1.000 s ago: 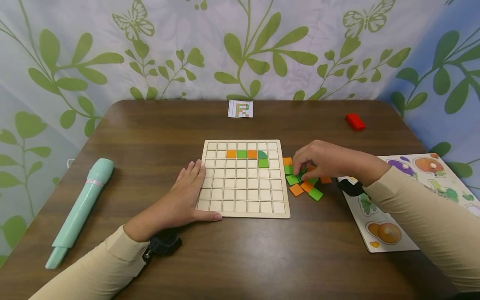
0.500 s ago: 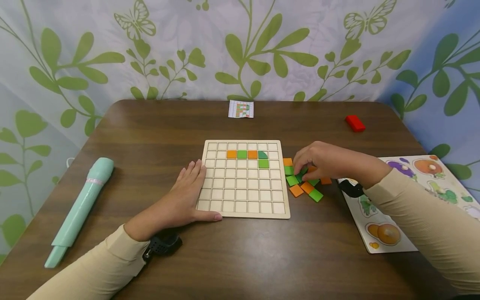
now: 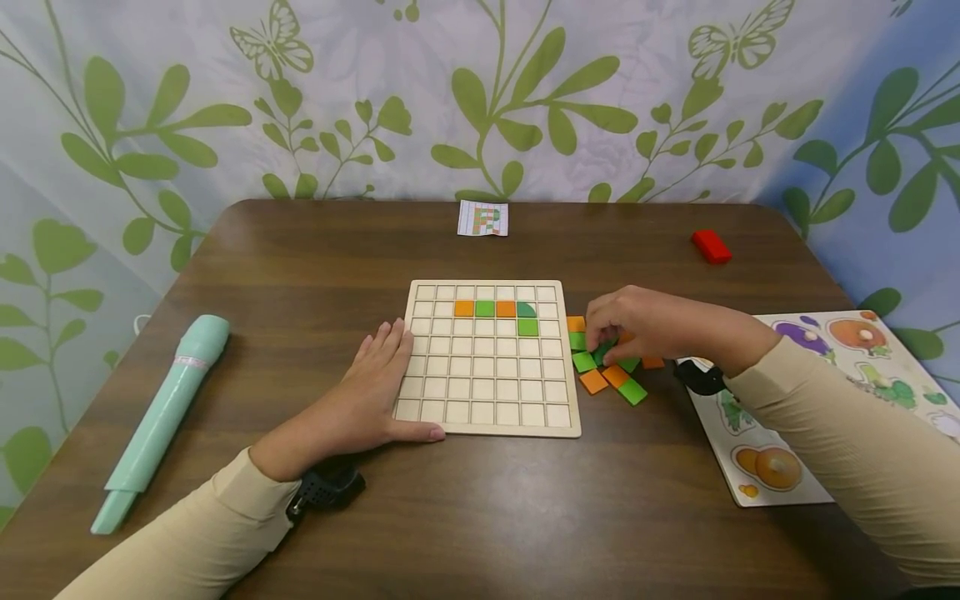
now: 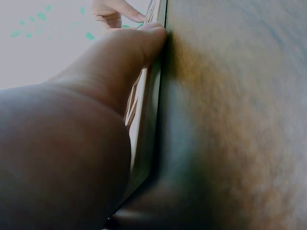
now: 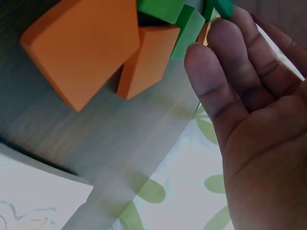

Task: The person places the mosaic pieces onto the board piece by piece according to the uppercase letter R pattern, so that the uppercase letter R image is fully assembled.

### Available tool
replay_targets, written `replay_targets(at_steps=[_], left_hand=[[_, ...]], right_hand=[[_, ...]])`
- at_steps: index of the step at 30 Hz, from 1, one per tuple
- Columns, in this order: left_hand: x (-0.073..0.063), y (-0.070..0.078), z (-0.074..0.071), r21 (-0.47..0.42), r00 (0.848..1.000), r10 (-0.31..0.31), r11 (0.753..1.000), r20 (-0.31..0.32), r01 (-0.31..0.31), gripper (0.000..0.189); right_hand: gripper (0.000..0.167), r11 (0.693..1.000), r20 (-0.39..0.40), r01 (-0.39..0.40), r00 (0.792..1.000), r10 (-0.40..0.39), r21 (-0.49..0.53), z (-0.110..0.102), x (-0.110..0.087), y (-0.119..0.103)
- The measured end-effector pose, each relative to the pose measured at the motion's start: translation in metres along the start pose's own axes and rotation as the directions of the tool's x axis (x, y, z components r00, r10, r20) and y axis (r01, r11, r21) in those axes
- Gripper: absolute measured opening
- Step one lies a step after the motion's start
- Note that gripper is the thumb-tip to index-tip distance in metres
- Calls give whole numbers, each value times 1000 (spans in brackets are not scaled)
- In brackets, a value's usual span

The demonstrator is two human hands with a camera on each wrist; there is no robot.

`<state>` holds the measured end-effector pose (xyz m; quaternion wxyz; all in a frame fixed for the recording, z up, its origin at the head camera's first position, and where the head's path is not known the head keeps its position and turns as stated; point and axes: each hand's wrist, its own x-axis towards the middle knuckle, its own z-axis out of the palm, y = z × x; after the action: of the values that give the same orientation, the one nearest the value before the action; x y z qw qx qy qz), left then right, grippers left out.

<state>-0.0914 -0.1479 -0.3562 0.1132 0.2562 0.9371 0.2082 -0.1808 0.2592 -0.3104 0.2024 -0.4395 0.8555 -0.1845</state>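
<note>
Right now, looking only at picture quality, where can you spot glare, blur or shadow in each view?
Head view: fairly crisp, pale glare on the near part of the table; left wrist view: blurred table, dark shadow along the grid board, washed-out backdrop; right wrist view: shaded fingers, bright backdrop.

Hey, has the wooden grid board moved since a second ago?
No. In the head view, the wooden grid board keeps the same place relative to the small printed card beyond it, with no visible shift either way.
</note>
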Motion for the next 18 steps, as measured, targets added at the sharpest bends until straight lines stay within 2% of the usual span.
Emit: replay_targets(at_steps=[5, 14, 18], left_hand=[[0, 0, 0, 1, 1000, 0, 1000, 0, 0, 137], [1, 0, 0, 10, 1000, 5, 1000, -8, -5, 137], [0, 0, 1, 5, 1000, 7, 1000, -14, -7, 137]], right_hand=[[25, 1000, 0, -6, 1000, 6, -10, -3, -3, -3], [25, 997, -108, 75, 991, -77, -21, -5, -5, -2], [26, 997, -142, 68, 987, -73, -40, -6, -3, -4]])
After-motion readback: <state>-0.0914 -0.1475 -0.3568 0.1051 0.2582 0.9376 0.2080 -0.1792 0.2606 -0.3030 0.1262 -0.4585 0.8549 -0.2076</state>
